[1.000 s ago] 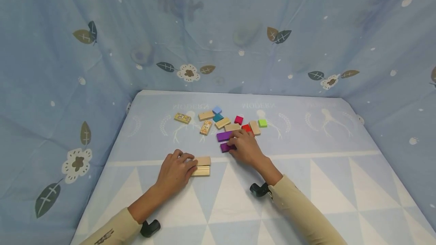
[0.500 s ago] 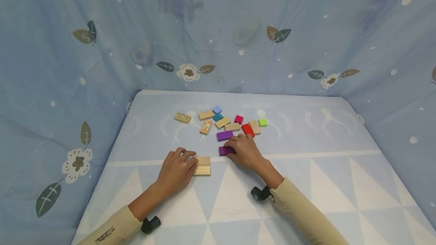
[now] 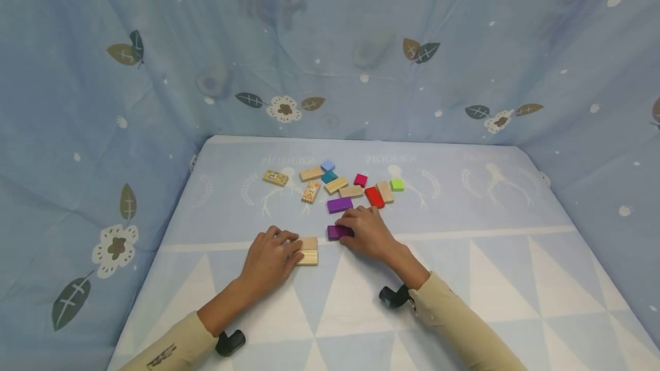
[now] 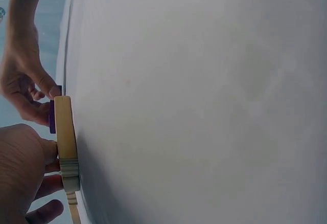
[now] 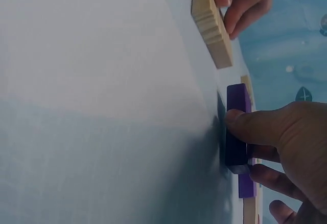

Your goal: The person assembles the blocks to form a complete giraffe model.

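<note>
Two plain wooden blocks lie side by side on the patterned cloth. My left hand holds them at their left end, with the fingertips covering part of their tops. My right hand pinches a dark purple block by its right part. In the right wrist view the thumb presses the near side of that purple block; the fingers are behind it, partly hidden. Just beyond the right fingers lies a second purple block. The left wrist view shows a wooden block beside the left fingers, partly overlapping the purple one.
Farther back lie loose blocks: a red one, a crimson one, a green one, a teal one, a light blue one, a printed one and several plain ones. Hanging blue fabric encloses the table.
My right hand has drawn the dark purple block slightly nearer and to the left, away from the other purple block. The left hand stays at the wooden blocks with little movement.
</note>
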Tool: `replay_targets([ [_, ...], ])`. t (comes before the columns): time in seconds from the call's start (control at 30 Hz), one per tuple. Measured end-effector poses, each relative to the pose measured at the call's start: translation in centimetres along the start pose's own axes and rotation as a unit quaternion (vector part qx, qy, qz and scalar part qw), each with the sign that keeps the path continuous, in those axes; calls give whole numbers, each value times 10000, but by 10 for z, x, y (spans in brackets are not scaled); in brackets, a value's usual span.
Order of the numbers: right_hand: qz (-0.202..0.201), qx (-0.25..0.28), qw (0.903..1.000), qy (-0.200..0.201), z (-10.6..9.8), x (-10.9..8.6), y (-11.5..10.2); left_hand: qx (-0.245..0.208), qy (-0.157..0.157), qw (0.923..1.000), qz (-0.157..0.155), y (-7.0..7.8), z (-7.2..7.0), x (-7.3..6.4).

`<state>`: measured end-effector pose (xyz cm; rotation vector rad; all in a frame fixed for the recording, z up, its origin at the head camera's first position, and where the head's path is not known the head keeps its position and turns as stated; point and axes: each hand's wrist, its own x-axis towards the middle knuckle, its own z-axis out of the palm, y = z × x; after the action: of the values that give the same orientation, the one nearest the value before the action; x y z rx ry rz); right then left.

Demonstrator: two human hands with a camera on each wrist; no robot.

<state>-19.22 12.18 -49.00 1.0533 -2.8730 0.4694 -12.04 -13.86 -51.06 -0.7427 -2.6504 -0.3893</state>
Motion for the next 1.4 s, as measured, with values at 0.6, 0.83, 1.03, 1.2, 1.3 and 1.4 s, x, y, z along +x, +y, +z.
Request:
replay_targets([
  [0.6, -403, 87, 9990, -151, 6, 1, -15, 133, -98, 9999, -3, 4, -2, 0],
  [0.83, -531, 132, 9984, -172, 8, 2, -16, 85, -158, 9998, -49, 4, -4, 1],
  [1.03, -575, 165, 9980, -197, 9, 3, -16, -4, -126, 9999, -6, 4, -5, 0],
  [1.2, -534, 271, 9978, -297, 6, 5, -15, -22, -63, 10000, 19, 4, -4, 0],
  [1.3, -343, 580, 9975, -213, 0, 8, -10, -42, -19, 10000, 34, 3, -2, -1],
  [1.4, -57, 718, 9974, 80, -7, 15, -1, -90, 24, 9999, 56, 2, -1, -1],
])
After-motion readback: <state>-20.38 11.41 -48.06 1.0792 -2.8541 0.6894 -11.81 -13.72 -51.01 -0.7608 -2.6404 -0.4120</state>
